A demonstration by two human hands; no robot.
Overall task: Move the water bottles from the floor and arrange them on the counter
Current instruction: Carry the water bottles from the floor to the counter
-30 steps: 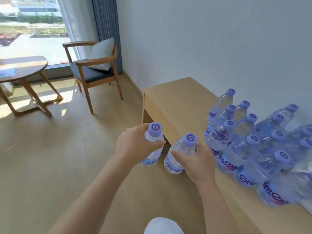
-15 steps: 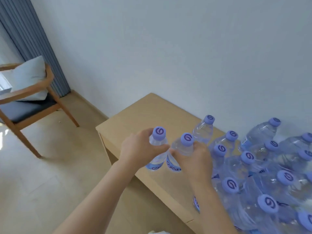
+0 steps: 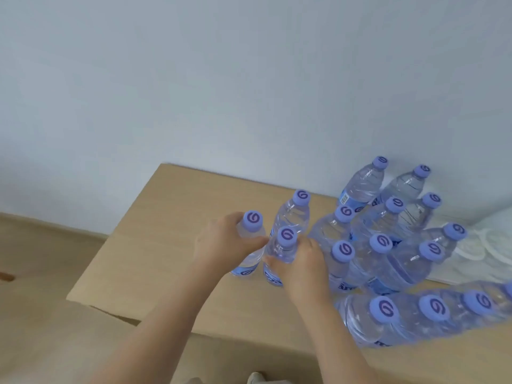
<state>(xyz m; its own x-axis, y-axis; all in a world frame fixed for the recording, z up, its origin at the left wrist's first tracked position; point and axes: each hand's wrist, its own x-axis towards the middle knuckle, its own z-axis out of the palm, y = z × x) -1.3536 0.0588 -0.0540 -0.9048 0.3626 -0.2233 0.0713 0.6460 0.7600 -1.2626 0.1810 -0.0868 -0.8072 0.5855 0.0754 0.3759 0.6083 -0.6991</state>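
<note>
1. L hand (image 3: 227, 242) has its fingers wrapped round the shoulder of one bottle (image 3: 250, 245), just under the cap. R hand (image 3: 300, 261) is curled the same way round a 2nd bottle (image 3: 281, 253), thumb on the near side. Both grips look firm, no slack I can see.
2. Both bottles are upright over the counter (image 3: 155, 245), side by side, nearly touching at the fingertips. Can't tell if the bases are down yet or a hair above the top, hands hide that a bit.
3. The rest of the pack (image 3: 388, 245) stands right of the R hand, one loose bottle just beyond the fingers.
4. Handling, imo: they look full, so some weight per bottle but fine one-handed. Thin clear plastic, so walls prob give if squeezed mid-body. Smooth too, could slip if damp.
5. Best hold is where the fingers already are, the stiffer shoulder/neck below the cap. The label band would be 2nd choice.
6. Tall and narrow = tippy. I'd guess a knock from the R knuckles could domino the neighbours, so let go straight up, not sideways.
</note>
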